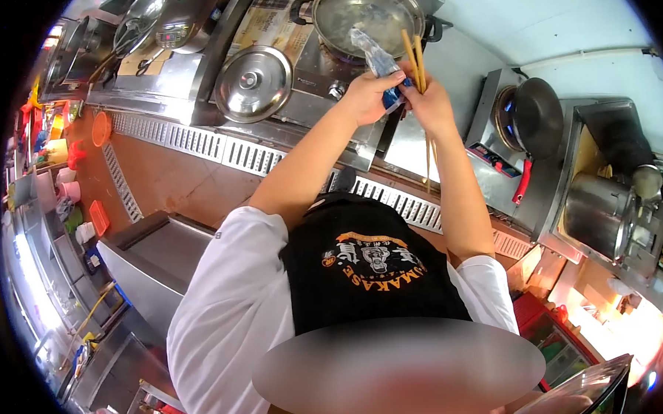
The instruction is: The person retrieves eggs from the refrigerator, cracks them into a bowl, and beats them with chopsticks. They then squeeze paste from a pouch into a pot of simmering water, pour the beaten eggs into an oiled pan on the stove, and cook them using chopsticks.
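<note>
My left hand [371,98] is closed on a clear and blue plastic packet [377,57], whose top end points toward the wok. A pair of long wooden chopsticks [418,62] is gripped in my right hand [431,105], and its fingertips also meet the packet's lower end. Just beyond both hands, a wide two-handled wok [367,13] with cloudy liquid sits on a burner. A round steel lid [254,84] lies on the counter to the left of my left forearm.
At right, a dark frying pan [537,116] with a red handle rests tilted on an induction cooker [492,159]. Farther right stands a large steel pot [597,214]. A slotted drain grate [252,157] runs along the floor before the counter. A steel cabinet [159,251] is behind on the left.
</note>
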`<state>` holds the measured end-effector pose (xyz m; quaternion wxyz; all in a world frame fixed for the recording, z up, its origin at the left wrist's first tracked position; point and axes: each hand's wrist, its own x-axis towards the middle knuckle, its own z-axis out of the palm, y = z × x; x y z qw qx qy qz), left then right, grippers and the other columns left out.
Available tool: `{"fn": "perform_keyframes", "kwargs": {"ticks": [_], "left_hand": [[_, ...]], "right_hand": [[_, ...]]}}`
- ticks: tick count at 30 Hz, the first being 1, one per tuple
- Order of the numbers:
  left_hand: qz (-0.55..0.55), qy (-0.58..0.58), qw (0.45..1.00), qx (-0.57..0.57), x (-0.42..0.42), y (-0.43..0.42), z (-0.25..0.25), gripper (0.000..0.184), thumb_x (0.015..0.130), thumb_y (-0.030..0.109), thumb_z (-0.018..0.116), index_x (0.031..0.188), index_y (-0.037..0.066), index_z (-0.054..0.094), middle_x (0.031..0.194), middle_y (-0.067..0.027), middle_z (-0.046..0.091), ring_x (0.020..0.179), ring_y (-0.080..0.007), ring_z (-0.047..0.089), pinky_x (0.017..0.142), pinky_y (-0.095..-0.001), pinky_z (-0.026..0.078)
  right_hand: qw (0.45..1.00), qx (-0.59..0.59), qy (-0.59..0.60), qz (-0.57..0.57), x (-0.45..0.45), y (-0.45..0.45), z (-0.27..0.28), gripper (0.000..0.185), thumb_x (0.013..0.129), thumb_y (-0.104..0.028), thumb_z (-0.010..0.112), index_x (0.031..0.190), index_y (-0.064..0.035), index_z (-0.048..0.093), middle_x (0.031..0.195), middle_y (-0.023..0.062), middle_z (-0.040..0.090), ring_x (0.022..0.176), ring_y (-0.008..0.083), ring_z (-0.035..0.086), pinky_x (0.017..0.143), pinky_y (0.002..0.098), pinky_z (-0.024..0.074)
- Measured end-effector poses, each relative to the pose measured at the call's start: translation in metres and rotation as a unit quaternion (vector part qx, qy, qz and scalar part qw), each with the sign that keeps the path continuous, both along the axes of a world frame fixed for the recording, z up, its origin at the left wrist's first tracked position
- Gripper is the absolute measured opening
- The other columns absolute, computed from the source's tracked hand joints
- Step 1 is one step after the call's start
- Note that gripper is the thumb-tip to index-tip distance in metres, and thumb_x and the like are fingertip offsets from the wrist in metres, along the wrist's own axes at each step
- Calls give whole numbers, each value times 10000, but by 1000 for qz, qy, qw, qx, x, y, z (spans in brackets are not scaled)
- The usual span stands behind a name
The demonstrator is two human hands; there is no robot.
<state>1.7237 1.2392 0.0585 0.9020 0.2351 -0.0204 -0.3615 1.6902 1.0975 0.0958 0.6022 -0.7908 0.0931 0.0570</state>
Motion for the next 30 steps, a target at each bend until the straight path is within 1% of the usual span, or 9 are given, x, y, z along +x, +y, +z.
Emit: {"fn": "perform_keyframes", "kwargs": {"ticks": [5, 7, 9, 13, 19, 23, 26, 29, 30], "left_hand": [[48, -17, 995, 80, 8, -8, 6, 239, 889, 144, 614, 1071, -10, 601, 997, -103, 625, 880, -210, 618, 727, -348, 512], [46, 12, 993, 109, 10, -8, 1, 256, 864, 119, 648, 1076, -15, 596, 1011, -87, 627, 922, -196, 607, 786, -337, 500], [57, 4, 995, 85, 14, -11, 0, 225, 858, 79, 643, 1058, -15, 599, 1010, -90, 627, 937, -206, 606, 793, -350, 495], [18, -20, 1000, 0, 17, -5, 13, 208, 875, 43, 588, 1072, -23, 591, 980, -101, 627, 925, -231, 601, 790, -387, 484], [-20, -26, 996, 83, 36, -25, -13, 154, 900, 96, 573, 978, -32, 608, 897, -129, 632, 733, -228, 608, 573, -356, 482], [-21, -60, 991, 119, 41, -29, 4, 259, 889, 161, 617, 928, -94, 597, 869, -138, 631, 692, -211, 601, 539, -343, 467], [-14, -2, 992, 125, 50, -31, 16, 251, 892, 164, 612, 917, -84, 590, 852, -145, 633, 665, -226, 599, 550, -340, 466], [-33, 57, 993, 100, 66, -34, 20, 206, 895, 151, 603, 897, -54, 577, 840, -141, 634, 683, -235, 613, 590, -329, 485], [-24, 89, 994, 61, 75, -40, 13, 205, 897, 152, 601, 902, -51, 573, 837, -132, 636, 697, -232, 621, 603, -330, 493]], "right_hand": [[998, -41, -37, -15, 8, -15, -11, 211, 870, -106, 534, 1027, 11, 613, 716, 63, 613, 627, 131, 562, 598, 300, 459], [998, -54, -25, -20, 12, -16, -21, 208, 872, -140, 546, 993, 15, 614, 690, 59, 606, 618, 132, 562, 595, 301, 460], [996, -39, -34, -68, 16, -11, -19, 231, 875, -198, 563, 909, 27, 604, 646, 64, 588, 612, 138, 564, 581, 296, 454], [998, -50, -19, -42, 21, -9, -2, 224, 878, -206, 574, 871, 17, 597, 644, 53, 571, 596, 137, 549, 560, 285, 444], [998, -33, 50, -11, 18, -9, 9, 179, 880, -209, 593, 901, -32, 582, 661, 18, 546, 570, 101, 511, 505, 253, 404], [987, 48, 111, -108, 18, -5, 8, 188, 885, -206, 586, 890, -19, 579, 645, 29, 556, 572, 110, 522, 501, 249, 391], [984, -57, -17, -166, 18, 4, 0, 245, 891, -231, 572, 769, -18, 578, 617, 33, 557, 549, 100, 497, 502, 258, 379], [979, -109, -31, -172, 25, 9, 6, 180, 888, -164, 579, 755, -43, 561, 638, 7, 529, 543, 86, 469, 491, 234, 351], [975, -112, -41, -186, 30, 12, 6, 257, 875, -189, 571, 678, -24, 557, 586, 15, 536, 541, 93, 492, 505, 255, 379]]}}
